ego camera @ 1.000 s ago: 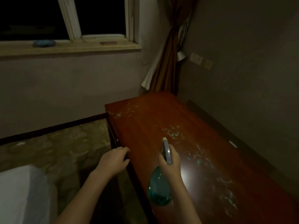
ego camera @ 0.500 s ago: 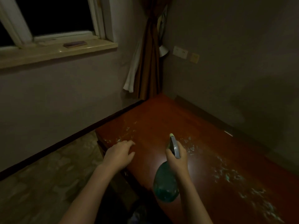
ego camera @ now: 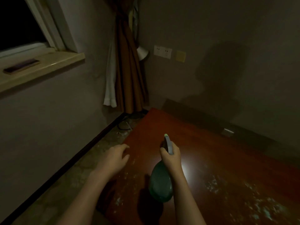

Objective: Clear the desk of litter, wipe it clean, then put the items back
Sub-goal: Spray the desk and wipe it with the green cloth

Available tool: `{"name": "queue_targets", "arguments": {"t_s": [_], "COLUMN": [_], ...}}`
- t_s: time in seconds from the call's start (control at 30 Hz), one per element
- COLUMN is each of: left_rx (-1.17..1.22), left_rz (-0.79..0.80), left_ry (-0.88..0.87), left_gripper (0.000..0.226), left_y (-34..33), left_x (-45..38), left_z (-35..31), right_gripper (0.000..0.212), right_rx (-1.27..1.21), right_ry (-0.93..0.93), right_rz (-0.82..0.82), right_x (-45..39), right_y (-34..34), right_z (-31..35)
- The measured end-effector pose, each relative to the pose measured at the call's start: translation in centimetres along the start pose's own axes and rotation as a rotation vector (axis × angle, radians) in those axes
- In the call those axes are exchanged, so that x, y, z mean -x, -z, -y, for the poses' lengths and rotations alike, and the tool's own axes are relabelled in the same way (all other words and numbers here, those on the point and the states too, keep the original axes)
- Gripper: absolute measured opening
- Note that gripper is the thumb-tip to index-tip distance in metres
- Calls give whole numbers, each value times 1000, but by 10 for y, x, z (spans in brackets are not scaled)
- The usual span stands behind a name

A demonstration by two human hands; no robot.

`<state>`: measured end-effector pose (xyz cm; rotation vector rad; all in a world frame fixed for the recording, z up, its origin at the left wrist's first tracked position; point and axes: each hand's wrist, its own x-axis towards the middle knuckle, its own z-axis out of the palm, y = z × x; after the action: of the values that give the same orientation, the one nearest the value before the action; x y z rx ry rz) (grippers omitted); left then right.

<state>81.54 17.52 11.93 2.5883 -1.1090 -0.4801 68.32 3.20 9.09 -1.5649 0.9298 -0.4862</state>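
Bottle [ego camera: 160, 184] in right hand [ego camera: 170, 155], a teal spray bottle with a rounded belly and a grey trigger head, green-tipped nozzle pointing away toward the far end of the desk [ego camera: 203, 159]. Right fingers curl round the neck just under the head, holding it above the desk top near the left edge. Left hand [ego camera: 113, 157] holds nothing, fingers loosely bent, resting at or just over the desk's left edge; contact hard to tell. Desk is glossy red-brown wood, pale droplets [ego camera: 215, 187] scattered across the near and right part, far part looks dry. Bottle likely light plastic, rigid neck, belly may flex if squeezed; liquid level not readable in this dim light. Neck is the right place to hold, finger on the trigger. Could get slippery if wet. Wet polished wood likely slick too. No cloth in view. Small dark flat object [ego camera: 21, 65] lies on the window sill [ego camera: 53, 65].
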Motion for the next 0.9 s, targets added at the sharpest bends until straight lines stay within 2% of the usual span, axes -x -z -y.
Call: {"name": "queue_targets", "arguments": {"t_s": [0.2,0.4,0.53,0.73,0.9], "left_rx": [58,86,97,119,182], "left_rz": [33,116,108,99,112], "left_ry": [-17,-122,-179,-213,-242], "left_gripper": [39,38,36,34,35], "left_y": [7,11,26,47,54], "left_x": [-52,-88,-107,-120,-113], "left_z": [9,9,19,53,77], "right_gripper": [19,23,30,27,33], "right_rx": [43,31,40,90,126], "right_ry": [-126,-131,-120,-158,-164], "right_rz": [-86,-230,-225,-257,-385], "right_x": [-37,-44,-47,-53,-41], "right_y": [-22,-46,-67,-92,-112], "right_z": [-3,-6,-2,2,3]}}
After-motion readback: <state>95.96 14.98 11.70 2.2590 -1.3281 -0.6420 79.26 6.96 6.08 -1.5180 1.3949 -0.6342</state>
